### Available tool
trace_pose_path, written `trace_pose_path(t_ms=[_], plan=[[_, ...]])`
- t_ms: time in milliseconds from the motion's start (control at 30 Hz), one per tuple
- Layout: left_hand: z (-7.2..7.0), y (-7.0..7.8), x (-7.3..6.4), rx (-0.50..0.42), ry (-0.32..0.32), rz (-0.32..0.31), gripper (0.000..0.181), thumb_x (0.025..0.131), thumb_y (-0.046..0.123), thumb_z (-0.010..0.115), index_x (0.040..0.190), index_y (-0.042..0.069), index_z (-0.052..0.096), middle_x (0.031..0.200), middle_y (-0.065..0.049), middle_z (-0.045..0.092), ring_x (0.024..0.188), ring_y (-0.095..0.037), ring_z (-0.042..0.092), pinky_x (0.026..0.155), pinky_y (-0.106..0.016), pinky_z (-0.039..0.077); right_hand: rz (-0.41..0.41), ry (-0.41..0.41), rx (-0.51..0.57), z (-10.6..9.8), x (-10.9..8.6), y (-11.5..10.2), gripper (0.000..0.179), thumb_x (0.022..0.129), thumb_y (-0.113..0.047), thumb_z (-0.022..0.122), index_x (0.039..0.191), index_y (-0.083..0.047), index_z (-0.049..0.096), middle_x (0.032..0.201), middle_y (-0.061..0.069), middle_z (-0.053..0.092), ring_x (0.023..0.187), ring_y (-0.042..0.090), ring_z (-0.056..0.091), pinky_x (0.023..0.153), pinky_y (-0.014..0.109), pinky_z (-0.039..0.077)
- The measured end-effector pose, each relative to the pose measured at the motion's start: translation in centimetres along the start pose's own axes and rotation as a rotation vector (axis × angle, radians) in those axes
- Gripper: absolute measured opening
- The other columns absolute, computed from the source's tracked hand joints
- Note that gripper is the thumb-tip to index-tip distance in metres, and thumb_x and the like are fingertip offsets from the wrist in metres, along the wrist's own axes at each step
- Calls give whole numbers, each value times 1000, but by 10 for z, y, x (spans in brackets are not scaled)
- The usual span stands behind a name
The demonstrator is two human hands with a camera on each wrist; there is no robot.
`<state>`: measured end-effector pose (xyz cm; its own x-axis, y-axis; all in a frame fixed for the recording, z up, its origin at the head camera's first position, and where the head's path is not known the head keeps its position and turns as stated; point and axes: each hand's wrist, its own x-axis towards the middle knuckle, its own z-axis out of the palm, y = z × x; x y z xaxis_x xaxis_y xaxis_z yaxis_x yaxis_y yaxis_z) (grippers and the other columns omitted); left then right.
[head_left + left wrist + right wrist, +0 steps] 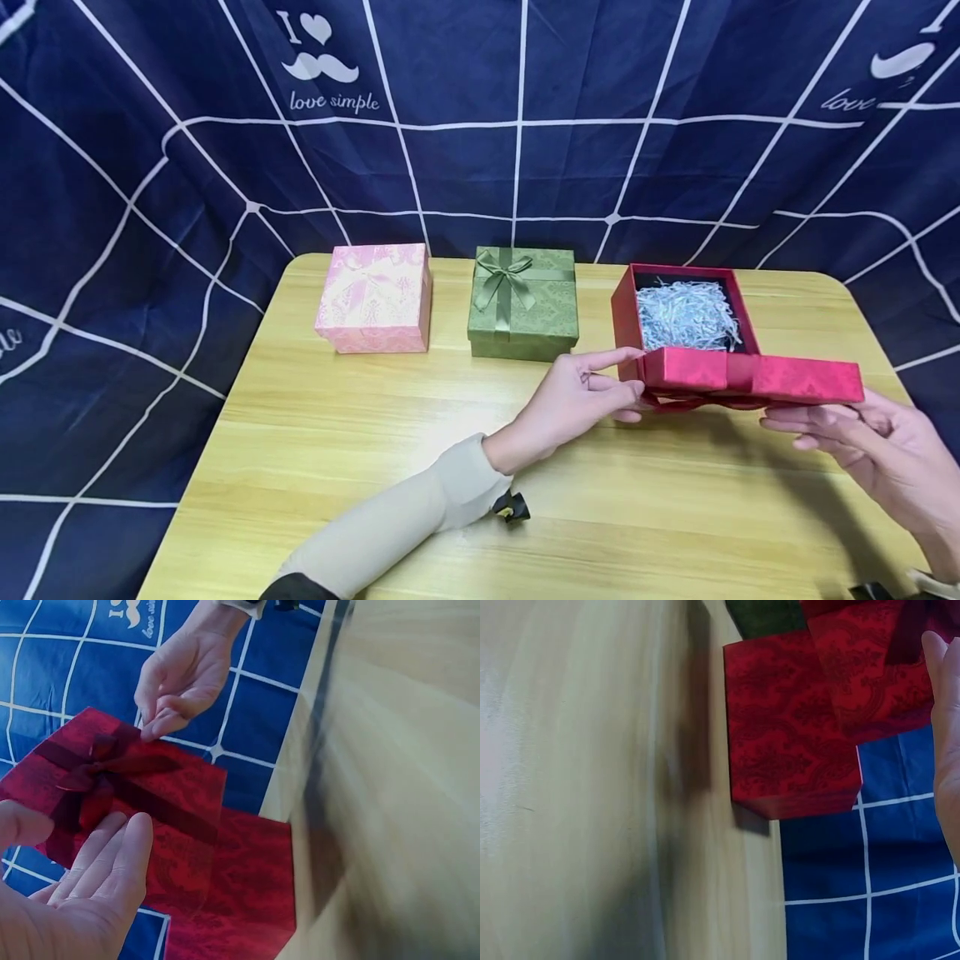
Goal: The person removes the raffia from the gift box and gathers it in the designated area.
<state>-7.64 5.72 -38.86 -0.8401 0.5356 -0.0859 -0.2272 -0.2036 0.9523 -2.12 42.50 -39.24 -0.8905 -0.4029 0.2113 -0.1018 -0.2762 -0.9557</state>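
Observation:
A red gift-box lid is tilted up in front of the open red box. Its bow, tied in dark red ribbon, shows in the left wrist view. My left hand holds the lid at its left end, with fingers against the ribboned face. At the opposite end, my right hand grips the lid's edge between thumb and fingers. Pale blue shredded paper fills the dark inside of the box. Whether anything lies under the shreds is hidden. In the right wrist view, the right hand is only partly visible.
To the left of the red box stand a closed green gift box with a bow and a closed pink one. All rest toward the back of the wooden table. A dark blue, white-lined curtain hangs behind and at the sides.

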Motion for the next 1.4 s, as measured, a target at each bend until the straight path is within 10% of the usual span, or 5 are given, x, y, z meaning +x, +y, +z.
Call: trace_pose_path(t_ms=[400, 533, 800, 1067, 1400], plan=[[1, -12, -7, -40, -42, 31, 34, 106, 18, 75, 133, -1, 69, 96, 3, 82, 74, -15, 78, 83, -58, 63, 65, -111, 495, 1, -3, 5, 71, 114, -8, -10, 160, 16, 37, 158, 30, 52, 126, 43, 67, 101, 48, 57], [3, -17, -11, 12, -39, -18, 33, 103, 22, 78, 130, 4, 69, 91, 1, 82, 72, -17, 76, 78, -60, 63, 85, -82, 332, -1, -11, 9, 67, 115, -2, -4, 160, 12, 43, 156, 24, 57, 130, 34, 67, 103, 38, 56], [8, -27, -20, 43, -42, -93, 34, 96, 20, 85, 127, 18, 69, 87, -2, 79, 75, -10, 74, 69, -23, 51, 266, 124, -289, 1, -36, 15, 50, 114, 11, 26, 157, 2, 50, 146, 3, 63, 117, 15, 72, 89, 26, 58], [11, -38, -21, 76, -62, -104, 45, 91, 7, 87, 129, 19, 66, 101, 3, 66, 80, -8, 71, 73, -23, 54, 392, 155, -609, 2, -47, 22, 48, 113, 7, 46, 157, -10, 51, 128, -9, 71, 112, 4, 66, 67, 27, 48], [20, -50, -15, 246, -47, -87, 94, 87, -3, 89, 163, 30, 43, 144, 7, 51, 71, -6, 69, 63, -23, 57, 363, 118, -768, -1, -49, 33, 58, 112, 5, 51, 166, -12, 41, 158, -19, 45, 136, -16, 42, 96, 8, 43]])
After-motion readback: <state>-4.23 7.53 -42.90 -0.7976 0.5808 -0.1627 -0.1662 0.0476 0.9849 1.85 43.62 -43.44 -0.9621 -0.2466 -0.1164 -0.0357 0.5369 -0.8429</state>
